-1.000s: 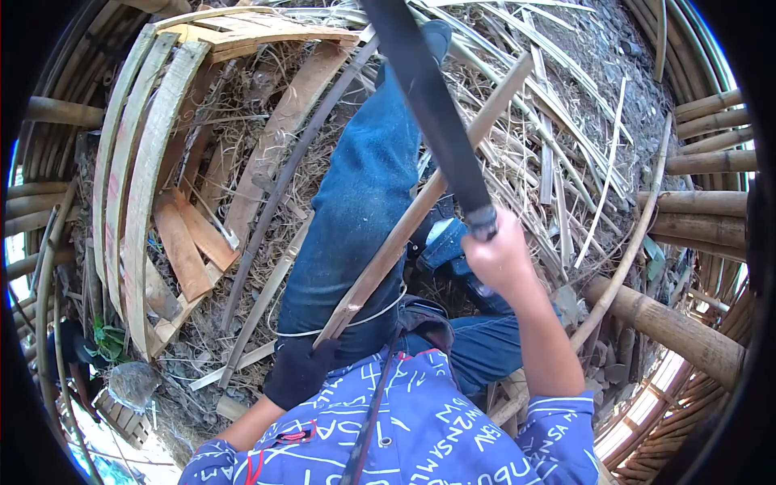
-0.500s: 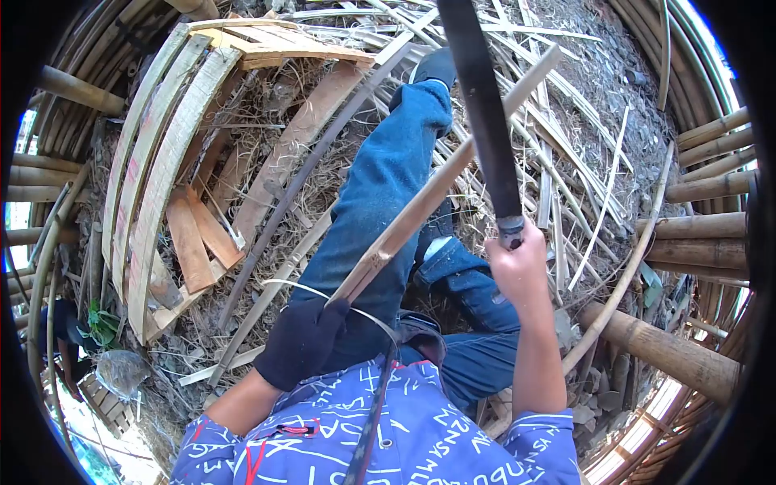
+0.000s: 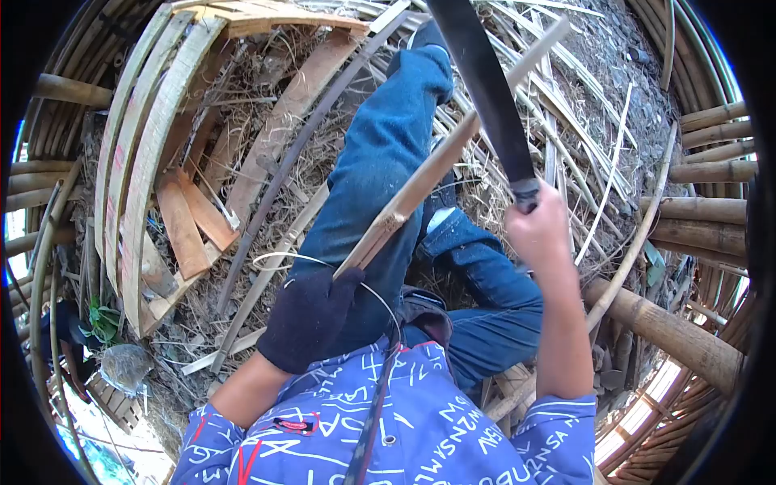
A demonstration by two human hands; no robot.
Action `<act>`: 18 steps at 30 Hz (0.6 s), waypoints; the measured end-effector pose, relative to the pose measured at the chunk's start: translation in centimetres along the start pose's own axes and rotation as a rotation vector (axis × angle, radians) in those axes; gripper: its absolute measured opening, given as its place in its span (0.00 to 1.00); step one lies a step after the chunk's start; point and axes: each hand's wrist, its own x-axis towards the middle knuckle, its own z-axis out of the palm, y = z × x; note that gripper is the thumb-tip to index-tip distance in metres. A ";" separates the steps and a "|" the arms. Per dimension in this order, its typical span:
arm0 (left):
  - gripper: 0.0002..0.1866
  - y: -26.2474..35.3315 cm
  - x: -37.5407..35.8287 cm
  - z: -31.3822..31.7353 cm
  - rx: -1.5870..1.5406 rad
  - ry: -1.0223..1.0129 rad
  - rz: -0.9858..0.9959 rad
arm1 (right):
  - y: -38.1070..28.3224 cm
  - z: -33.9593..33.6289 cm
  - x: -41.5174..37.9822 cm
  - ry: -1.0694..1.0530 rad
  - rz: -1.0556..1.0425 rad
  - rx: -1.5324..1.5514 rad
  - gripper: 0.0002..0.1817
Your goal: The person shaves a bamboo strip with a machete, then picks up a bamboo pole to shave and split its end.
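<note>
Head view: right hand [image 3: 540,230] gripping machete [image 3: 485,89] rose slightly; gloved left hand [image 3: 311,317] still clamps bamboo strip [image 3: 436,166].

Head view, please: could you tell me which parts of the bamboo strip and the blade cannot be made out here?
- Blade tip: cut off by the top edge of the head view.
- Blade handle: hidden inside the right hand.
- Bamboo strip near end: covered by the gloved left hand.
- Blade cutting edge: too dark to tell.
</note>
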 end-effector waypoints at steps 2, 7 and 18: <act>0.23 -0.6 -0.2 0.5 -0.008 0.018 0.045 | 0.2 1.5 -1.1 -0.029 -0.073 -0.004 0.12; 0.23 0.0 0.2 0.2 0.002 0.022 -0.039 | 0.2 0.5 0.8 -0.082 0.016 -0.006 0.13; 0.08 -1.5 -0.4 0.9 0.119 0.029 0.241 | -0.7 3.3 -0.9 0.127 -0.144 -0.030 0.13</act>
